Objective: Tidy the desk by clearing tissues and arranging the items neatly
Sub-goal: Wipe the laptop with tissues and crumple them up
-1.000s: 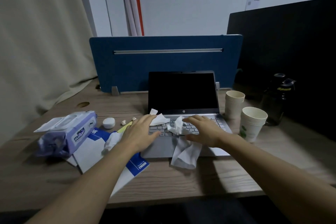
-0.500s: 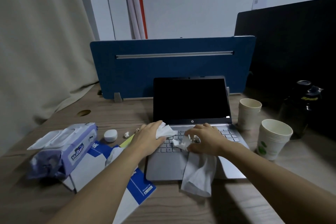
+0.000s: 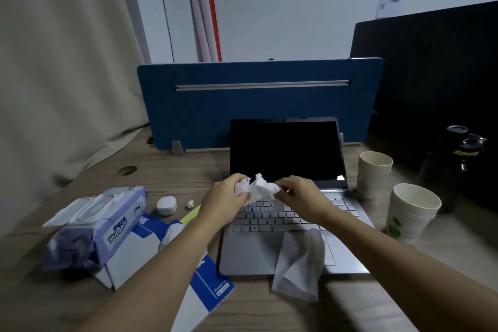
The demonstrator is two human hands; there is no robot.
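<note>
Tissues are the business here, and the laptop serves as landmark on the wooden surface. Left of the laptop lie a blue-and-white box and a purple wet-wipe pack; right of it stand two stacks of paper cups. One flat tissue drapes over the laptop's front edge. Above its keyboard, a crumpled tissue wad is gripped from both sides: left hand and right hand, fingers curled round it. Smaller still, a white round case sits just left of the laptop. Gathering seems to be under way; the next move likely calls for balling the wad into one hand and picking up the draped tissue.
</note>
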